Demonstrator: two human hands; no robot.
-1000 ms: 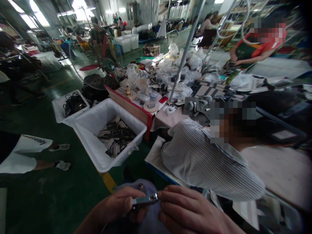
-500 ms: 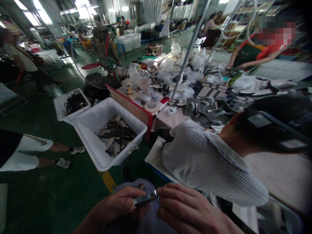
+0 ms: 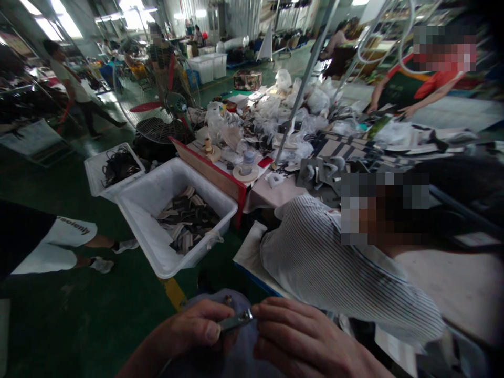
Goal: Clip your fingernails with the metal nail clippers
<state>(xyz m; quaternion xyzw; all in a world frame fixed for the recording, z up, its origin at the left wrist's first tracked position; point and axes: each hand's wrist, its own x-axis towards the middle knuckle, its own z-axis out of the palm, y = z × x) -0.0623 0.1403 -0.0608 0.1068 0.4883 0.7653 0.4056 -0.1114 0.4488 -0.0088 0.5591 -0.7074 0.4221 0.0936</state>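
At the bottom middle, over my lap, my left hand (image 3: 197,328) grips a small shiny metal nail clipper (image 3: 236,321) between thumb and fingers. The clipper's jaw end points right, up against the fingertips of my right hand (image 3: 301,333). That hand is closed, its fingers bent and pressed together with nothing visible inside them. Whether a nail lies between the jaws is too small to tell.
Ahead stands a white plastic bin (image 3: 134,210) of dark and light cut pieces, beside a smaller bin (image 3: 90,170). A worktable (image 3: 260,194) is heaped with plastic bags and parts. A person in a striped shirt (image 3: 315,252) sits close at right; others stand or walk around.
The nail clipper has tilted slightly in my left hand; my right hand stays nearly still. The seated person's head has turned left, and the people at left have moved right.
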